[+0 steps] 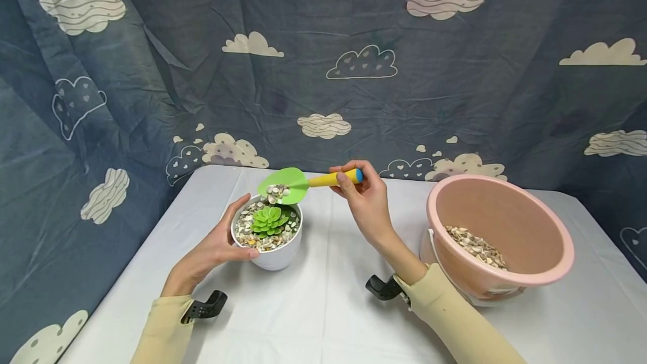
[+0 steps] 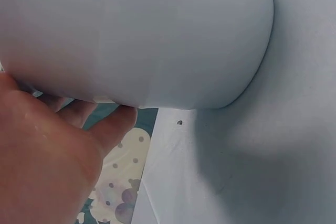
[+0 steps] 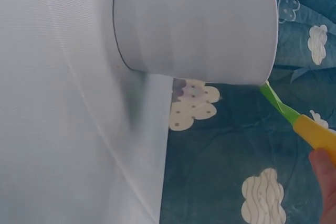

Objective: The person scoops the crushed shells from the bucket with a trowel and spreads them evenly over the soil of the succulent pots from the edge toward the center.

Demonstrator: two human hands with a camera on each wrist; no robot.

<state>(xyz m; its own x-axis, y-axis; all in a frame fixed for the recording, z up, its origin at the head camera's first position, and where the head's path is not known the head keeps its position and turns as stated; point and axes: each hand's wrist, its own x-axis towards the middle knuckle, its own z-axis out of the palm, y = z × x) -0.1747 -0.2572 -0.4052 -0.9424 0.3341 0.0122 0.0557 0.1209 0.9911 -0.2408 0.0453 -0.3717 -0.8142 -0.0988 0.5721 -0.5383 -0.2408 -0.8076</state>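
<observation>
I held the small round white pot (image 1: 275, 256) with my left hand (image 1: 214, 249), thumb on the near side of its rim and fingers around the left side. It stood upright on the white-covered table (image 1: 283, 319), a green artificial-looking succulent (image 1: 269, 221) set among mixed pale and brown pebbles (image 1: 247, 228). My right hand (image 1: 368, 201) pinched the yellow, blue-ended handle (image 1: 328, 179) of a trowel with a flat green blade (image 1: 297, 183), which lay over the pot's far rim; whether they touched, I couldn't tell. A small heap of stones (image 1: 276, 193) sat on the blade. To the right, well apart from the pot, stood a pink plastic bucket (image 1: 492, 206) with similar pebbles inside, before a dark blue cloud-print cloth (image 1: 303, 10).
</observation>
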